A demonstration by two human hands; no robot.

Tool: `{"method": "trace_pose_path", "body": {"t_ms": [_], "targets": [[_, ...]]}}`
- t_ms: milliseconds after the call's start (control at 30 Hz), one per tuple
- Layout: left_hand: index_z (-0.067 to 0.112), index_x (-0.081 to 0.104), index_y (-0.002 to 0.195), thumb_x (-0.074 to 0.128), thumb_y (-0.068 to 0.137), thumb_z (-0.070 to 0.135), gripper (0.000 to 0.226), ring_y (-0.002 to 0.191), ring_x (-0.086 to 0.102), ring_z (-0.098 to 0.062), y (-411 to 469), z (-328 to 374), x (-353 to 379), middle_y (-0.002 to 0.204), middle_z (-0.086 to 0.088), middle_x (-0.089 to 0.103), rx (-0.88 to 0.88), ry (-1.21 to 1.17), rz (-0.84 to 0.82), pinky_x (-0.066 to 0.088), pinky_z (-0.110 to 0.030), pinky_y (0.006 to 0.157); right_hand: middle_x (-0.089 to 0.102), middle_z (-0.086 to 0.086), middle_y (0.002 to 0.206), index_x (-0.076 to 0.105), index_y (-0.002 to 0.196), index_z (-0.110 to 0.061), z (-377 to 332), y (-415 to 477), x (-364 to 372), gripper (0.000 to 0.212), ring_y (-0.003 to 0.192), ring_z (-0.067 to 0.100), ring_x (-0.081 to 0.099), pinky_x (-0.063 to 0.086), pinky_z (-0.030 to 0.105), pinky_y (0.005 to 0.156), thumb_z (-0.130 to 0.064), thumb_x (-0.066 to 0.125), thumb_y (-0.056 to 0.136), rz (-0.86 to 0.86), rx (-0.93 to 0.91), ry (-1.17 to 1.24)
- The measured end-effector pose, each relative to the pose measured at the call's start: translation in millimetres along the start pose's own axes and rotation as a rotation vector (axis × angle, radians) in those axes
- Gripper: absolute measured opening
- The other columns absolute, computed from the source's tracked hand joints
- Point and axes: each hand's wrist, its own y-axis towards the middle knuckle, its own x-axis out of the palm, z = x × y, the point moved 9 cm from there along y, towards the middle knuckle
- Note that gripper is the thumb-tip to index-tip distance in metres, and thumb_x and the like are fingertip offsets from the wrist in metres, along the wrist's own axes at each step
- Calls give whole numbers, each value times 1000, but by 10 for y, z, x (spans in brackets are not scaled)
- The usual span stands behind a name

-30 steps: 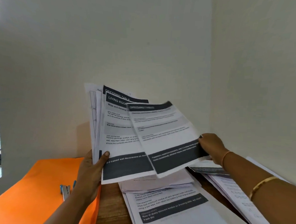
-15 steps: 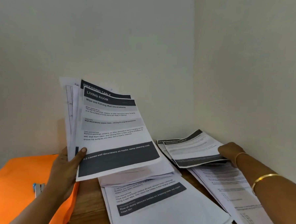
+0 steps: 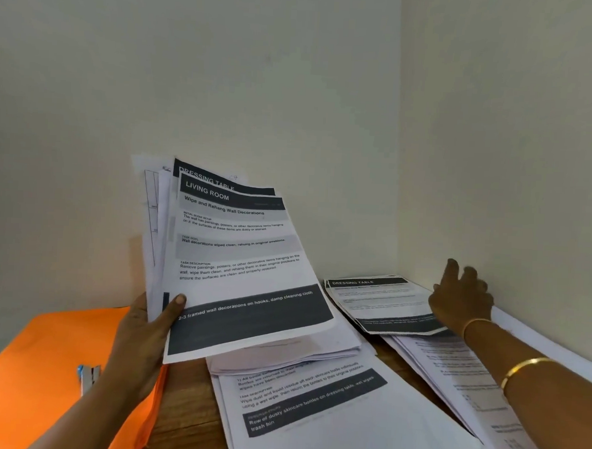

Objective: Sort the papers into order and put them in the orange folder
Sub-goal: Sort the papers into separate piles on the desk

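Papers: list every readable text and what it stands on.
"LIVING ROOM", "Wipe and Rehang Wall Decorations": front sheet in left hand.
"DRESSING TABLE": sheet behind it; also flat sheet by right hand.
"Row of dusty skincare bottles": near stack.
Right pile: too blurred.

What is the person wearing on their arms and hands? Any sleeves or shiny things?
No sleeves show; both forearms are bare. The right hand has a thin gold bangle at its wrist, and a wider gold bangle further up that forearm. The left hand shows no ring, watch or bangle, and its thumbnail is short and unpainted.
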Motion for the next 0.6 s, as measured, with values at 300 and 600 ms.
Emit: {"method": "trace_pose_path", "body": {"t_ms": [300,600], "targets": [[15,59,115,59,88,17,27,99,65,-30,-12,23,-27,109,-11,68,23,24,23,59,-35,74,62,14,105,46,126,-7,-1328,-511,-124,48,92,27,56,42,34,79,-44,33,99,-218,-216,730],[20,60,111,61,86,18,25,98,65,-25,-11,75,-37,107,-6,69,46,-7,34,55,-34,75,51,4,101,46,109,-10,-1977,-976,52,30,85,15,48,33,25,60,-37,50,95,-480,-231,816]]}}
